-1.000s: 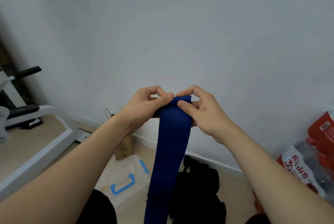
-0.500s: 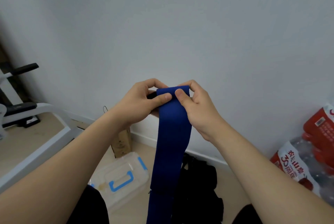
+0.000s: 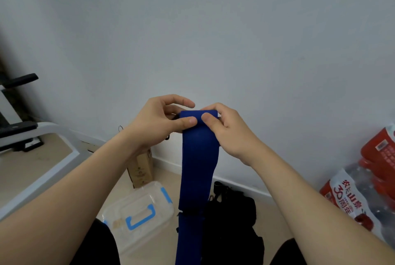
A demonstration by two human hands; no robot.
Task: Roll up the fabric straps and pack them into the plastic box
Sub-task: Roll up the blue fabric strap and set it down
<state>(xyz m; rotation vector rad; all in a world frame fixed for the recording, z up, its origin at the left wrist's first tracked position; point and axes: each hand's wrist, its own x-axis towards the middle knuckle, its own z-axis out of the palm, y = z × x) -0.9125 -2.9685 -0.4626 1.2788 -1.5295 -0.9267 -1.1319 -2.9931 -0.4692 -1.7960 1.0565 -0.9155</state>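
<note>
- Head view, nearest first: the two bare forearms reach forward from the bottom corners and meet mid-frame, which lifts the work up in front of the chest so the loose fabric can hang free
- On the floor just below and left of centre lies the plastic box (image 3: 136, 211), clear with blue handle and clasps; its lid looks to be on, so I judge nothing can go in until it is opened, and it is placed within easy reach
- Beside the box, right of the hanging fabric, sits a black heap (image 3: 230, 222) on the floor, too dark to say whether it is a bag or more straps
- The blue strap (image 3: 198, 157) hangs straight down from the hands and runs out of the bottom of the frame; its own weight keeps it flat and taut, which should help the roll stay even
- The left hand (image 3: 158, 121) has its thumb pressed on the front of the strap's top end, the forefinger lifted clear above; the other fingers are hidden behind
- The right hand (image 3: 224, 128) is pinched on the same top end, thumb in front, fingers curled behind, so both thumbs can turn the small roll
- Only the first turns seem made; most of the length is unrolled
- Farther off, a cardboard box (image 3: 140, 170) stands by the wall, packaged bottles (image 3: 363, 192) lie at right, and a white frame (image 3: 42, 157) at left
</note>
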